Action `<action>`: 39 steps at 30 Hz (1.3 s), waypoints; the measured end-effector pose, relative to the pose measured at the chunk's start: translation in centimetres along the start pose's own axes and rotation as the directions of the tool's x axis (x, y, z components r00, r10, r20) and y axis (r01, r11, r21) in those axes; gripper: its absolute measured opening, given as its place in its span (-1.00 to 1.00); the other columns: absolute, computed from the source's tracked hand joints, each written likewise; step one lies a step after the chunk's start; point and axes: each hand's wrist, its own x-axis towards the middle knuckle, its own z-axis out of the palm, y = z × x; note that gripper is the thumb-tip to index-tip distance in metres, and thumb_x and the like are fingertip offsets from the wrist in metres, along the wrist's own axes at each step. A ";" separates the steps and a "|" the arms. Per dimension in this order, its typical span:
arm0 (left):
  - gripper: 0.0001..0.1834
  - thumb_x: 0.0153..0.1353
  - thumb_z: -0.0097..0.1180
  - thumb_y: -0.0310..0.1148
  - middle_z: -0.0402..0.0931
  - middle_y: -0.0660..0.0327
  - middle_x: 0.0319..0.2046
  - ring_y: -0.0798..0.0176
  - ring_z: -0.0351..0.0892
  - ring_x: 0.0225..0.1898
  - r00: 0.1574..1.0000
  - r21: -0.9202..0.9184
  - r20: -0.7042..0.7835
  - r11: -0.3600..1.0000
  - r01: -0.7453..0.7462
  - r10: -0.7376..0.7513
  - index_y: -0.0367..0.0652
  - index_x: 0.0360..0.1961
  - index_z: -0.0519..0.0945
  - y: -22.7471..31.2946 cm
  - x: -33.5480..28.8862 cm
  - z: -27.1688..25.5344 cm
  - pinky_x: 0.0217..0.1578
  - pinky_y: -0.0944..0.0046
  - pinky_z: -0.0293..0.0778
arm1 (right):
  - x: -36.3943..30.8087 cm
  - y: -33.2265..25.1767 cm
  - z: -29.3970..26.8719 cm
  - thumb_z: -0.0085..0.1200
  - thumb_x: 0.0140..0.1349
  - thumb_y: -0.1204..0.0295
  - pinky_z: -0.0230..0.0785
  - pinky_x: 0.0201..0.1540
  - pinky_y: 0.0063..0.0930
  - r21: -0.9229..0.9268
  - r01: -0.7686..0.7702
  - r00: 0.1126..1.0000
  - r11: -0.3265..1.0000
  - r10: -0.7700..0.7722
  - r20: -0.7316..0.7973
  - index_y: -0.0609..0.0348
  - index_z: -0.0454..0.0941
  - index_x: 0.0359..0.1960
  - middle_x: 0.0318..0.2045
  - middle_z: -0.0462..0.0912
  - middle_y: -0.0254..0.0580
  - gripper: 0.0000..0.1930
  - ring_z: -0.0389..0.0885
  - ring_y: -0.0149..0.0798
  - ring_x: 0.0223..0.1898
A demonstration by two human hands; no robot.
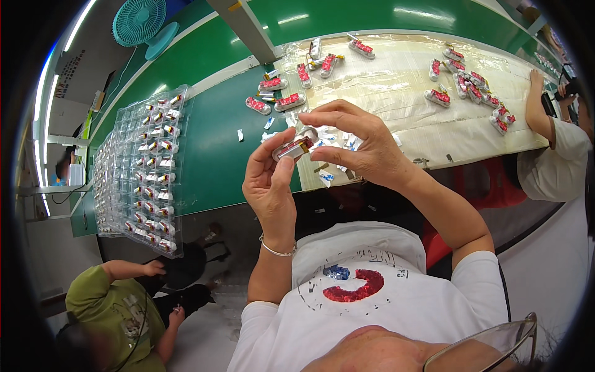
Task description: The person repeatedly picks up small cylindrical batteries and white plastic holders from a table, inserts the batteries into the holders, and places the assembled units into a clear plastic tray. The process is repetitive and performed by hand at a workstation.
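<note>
Pinched between the thumb and fingers of my left hand (273, 186) is a small device assembly (295, 149) with a silver cell, a yellow strip and red parts, lying tilted. My right hand (372, 139) arches over its right side, thumb and forefinger spread wide apart. Whether a right fingertip touches the rounded pale end of the piece, I cannot tell. Under the right hand, blue-and-white slips (326, 178) lie scattered on the table. Just beyond my hands lie similar pieces with red tops (290, 101), several with silver cells beside them.
Clear plastic trays (176, 214) filled with like pieces stand at the left. More red-topped pieces (474, 92) cluster at the right on the taped table cover (396, 74). A metal post (245, 28) rises at the back; a teal fan (139, 22) stands beyond. People sit on both sides.
</note>
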 end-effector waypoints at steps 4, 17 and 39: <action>-0.70 0.28 0.03 -0.59 0.54 -0.12 0.08 0.10 0.59 0.10 0.996 0.139 0.027 0.986 -0.087 0.084 -0.41 0.03 0.58 0.1 -0.6 -0.3 0.12 0.21 0.57 | -0.4 -0.9 0.2 0.37 0.10 0.40 0.46 0.03 -0.48 0.122 -0.158 0.985 0.980 0.148 0.087 0.12 0.61 0.11 -0.08 0.60 -0.23 -0.52 0.58 -0.36 -0.08; -0.70 0.21 0.12 -0.72 0.54 -0.05 0.07 0.17 0.59 0.08 0.986 0.243 0.116 0.959 -0.146 0.121 -0.40 -0.01 0.62 0.2 -1.0 0.2 0.08 0.28 0.56 | -1.3 -0.6 0.7 0.30 0.16 0.60 0.53 0.01 -0.64 0.452 -0.353 0.929 0.819 0.363 0.066 0.27 0.61 0.06 -0.10 0.56 -0.27 -0.62 0.58 -0.45 -0.09; -0.82 0.12 0.26 -0.50 0.67 0.10 -0.21 0.11 0.69 -0.26 0.947 0.771 0.055 0.589 -0.242 0.317 -0.25 -0.22 0.65 0.4 1.6 -9.2 -0.21 0.24 0.59 | 1.3 1.2 3.5 0.25 0.21 0.47 0.46 0.08 -0.43 0.078 -0.394 0.902 0.916 0.368 0.227 0.23 0.53 0.14 -0.08 0.61 -0.21 -0.56 0.62 -0.34 -0.11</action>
